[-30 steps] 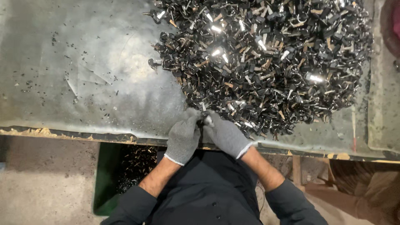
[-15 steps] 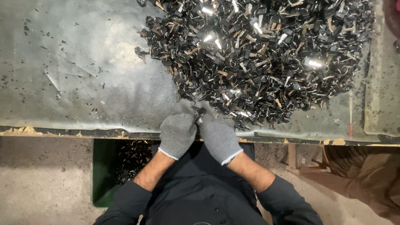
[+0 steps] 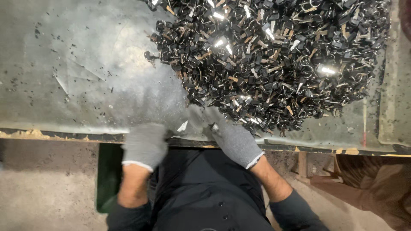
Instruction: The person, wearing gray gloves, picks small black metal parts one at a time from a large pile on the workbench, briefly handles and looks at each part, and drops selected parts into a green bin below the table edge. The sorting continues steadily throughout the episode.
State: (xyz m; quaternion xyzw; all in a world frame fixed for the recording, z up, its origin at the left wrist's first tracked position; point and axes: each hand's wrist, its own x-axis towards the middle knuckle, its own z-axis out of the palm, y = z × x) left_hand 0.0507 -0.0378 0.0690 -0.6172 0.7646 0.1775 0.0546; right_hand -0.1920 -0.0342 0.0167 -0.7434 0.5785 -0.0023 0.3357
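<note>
A big heap of small black and shiny metal parts [image 3: 274, 60] covers the right half of a grey metal-topped bench [image 3: 77, 77]. My right hand [image 3: 234, 142], in a grey knit glove, rests at the bench's near edge, its fingers touching the lowest parts of the heap. My left hand [image 3: 144, 145], also gloved and blurred by motion, is at the bench's near edge, left of the heap and over a green bin [image 3: 108, 175] below. Whether either hand holds a part is hidden. A small pale scrap [image 3: 183, 126] lies between the hands.
The bench's left half is scratched sheet metal with dark specks. Its wooden front edge [image 3: 51, 136] runs across the view. The green bin stands on a dusty concrete floor [image 3: 43, 188]. A wooden post [image 3: 302, 164] and brown cloth [image 3: 376, 188] are at lower right.
My hands were together at the heap's near edge. Now they are apart: the left has swung left and back off the bench, while the right stays by the heap.
</note>
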